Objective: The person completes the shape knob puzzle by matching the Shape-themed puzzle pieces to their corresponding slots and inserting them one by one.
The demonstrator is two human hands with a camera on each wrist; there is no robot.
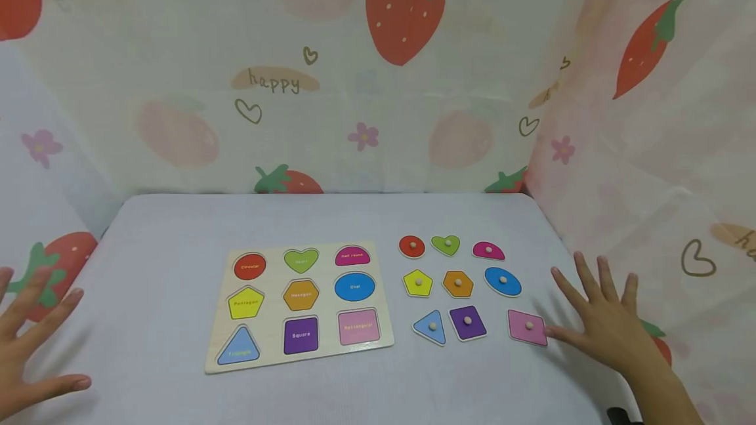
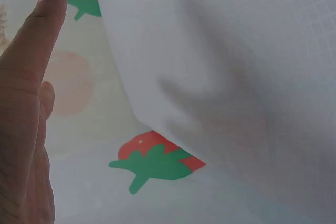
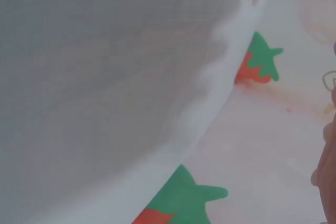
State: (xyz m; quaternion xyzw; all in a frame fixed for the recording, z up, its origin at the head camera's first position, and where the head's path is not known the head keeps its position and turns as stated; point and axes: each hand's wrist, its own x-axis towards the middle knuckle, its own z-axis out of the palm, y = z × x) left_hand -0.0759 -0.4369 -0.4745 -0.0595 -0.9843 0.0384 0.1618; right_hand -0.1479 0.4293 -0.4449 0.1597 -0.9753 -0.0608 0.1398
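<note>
My left hand (image 1: 29,346) is spread wide over the table's left side, holding nothing; in the left wrist view its fingers (image 2: 39,40) stretch upward. My right hand (image 1: 611,320) is spread at the right, its thumb tip overlapping the edge of the pink knobbed rectangle (image 1: 524,328). Beside that lie a purple square (image 1: 472,328), a blue triangle (image 1: 426,330), a blue oval (image 1: 508,287), an orange hexagon (image 1: 453,288), a yellow pentagon (image 1: 413,288), a magenta half round (image 1: 483,254), a green heart (image 1: 440,247) and a red circle (image 1: 404,251), all with knobs.
Left of the pieces lies a pale puzzle board (image 1: 272,320) printed with matching labelled shapes. The white table (image 1: 177,222) has strawberry-print cloth (image 1: 378,110) behind it and at both sides. A small black object (image 1: 620,416) shows by the right forearm.
</note>
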